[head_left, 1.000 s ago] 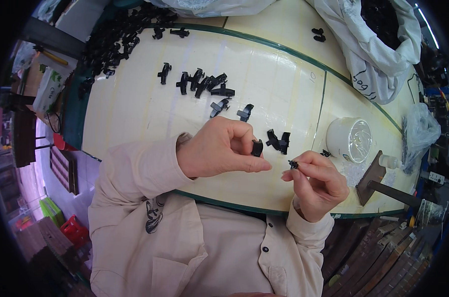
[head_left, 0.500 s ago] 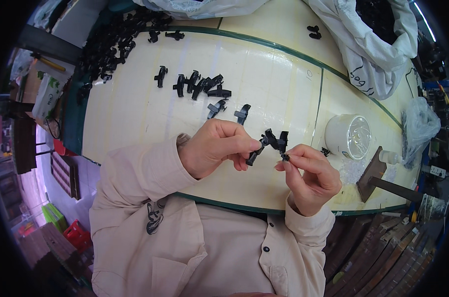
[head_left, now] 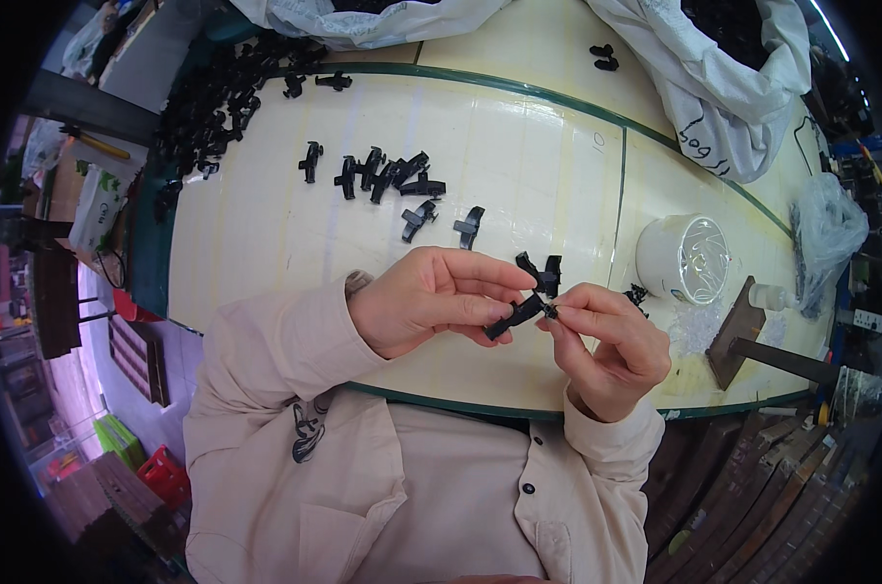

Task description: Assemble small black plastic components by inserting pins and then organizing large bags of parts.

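Between the thumb and fingers of my left hand (head_left: pixel 426 300) is a black plastic part (head_left: pixel 512 318), tilted, over the near side of the table. My right hand (head_left: pixel 614 341) pinches a small black piece (head_left: pixel 550 311) right at the upper end of that part. Whether the two are joined, I cannot make out. Just beyond my fingertips lie more black plastic parts (head_left: pixel 548 279). Farther off, a loose group of cross-shaped black parts (head_left: pixel 387 177) rests on the table, with a single one (head_left: pixel 469 228) nearer my left hand.
A large heap of black parts (head_left: pixel 207 107) covers the far left of the cream table (head_left: pixel 256 234). White sacks (head_left: pixel 742 136) stand along the back. To the right are a white tub (head_left: pixel 682 258), a brown plate on a metal bar (head_left: pixel 733 336) and a clear plastic bag (head_left: pixel 828 234).
My hands have come closer together, bringing the small piece up against the part in my left hand. The left fingers have stretched out more, and the view has shifted slightly.
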Available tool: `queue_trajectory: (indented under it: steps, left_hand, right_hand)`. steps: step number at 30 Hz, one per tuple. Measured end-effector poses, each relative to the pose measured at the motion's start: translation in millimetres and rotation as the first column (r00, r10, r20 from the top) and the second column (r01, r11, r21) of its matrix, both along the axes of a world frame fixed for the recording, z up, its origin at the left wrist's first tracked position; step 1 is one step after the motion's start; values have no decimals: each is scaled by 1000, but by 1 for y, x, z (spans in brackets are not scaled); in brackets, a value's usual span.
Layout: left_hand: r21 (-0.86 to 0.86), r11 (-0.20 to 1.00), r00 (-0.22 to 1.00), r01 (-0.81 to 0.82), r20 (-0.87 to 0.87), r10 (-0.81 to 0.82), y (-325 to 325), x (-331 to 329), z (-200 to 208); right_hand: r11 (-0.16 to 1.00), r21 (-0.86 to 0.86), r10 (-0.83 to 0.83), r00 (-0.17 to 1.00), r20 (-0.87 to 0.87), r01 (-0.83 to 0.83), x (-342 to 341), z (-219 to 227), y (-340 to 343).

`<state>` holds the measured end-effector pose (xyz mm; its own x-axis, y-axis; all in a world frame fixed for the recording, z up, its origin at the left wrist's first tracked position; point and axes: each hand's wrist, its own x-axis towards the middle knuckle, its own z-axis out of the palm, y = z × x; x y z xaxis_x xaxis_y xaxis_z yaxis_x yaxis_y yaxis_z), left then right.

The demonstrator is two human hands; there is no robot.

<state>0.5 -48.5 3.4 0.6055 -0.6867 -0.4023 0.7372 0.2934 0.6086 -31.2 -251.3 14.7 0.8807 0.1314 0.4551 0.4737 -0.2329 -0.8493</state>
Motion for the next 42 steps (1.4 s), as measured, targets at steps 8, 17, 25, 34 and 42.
queue_trajectory:
  steps: [8, 17, 25, 34, 42]
  left_hand:
    - [62, 998, 997, 3, -78, 1, 2, 1, 0]
    - [-26, 999, 994, 47, -102, -49, 1, 2, 0]
    - [-168, 985, 985, 45, -156, -71, 3, -1, -9]
    - [-221, 966, 977, 131, -139, -164, -2, -5, -17]
    - [-28, 998, 998, 61, 4, -61, -8, -15, -9]
  right_hand:
    - [980, -201, 40, 988, 147, -10, 4, 6, 2]
    - [987, -156, -2, 983, 181, 31, 3, 0, -1]
    - [988, -11, -149, 975, 168, 153, -3, -2, -2]
    - [976, 55, -218, 965, 149, 212, -9, -7, -2]
    - [960, 141, -260, 959, 112, 244, -28, -9, -7]
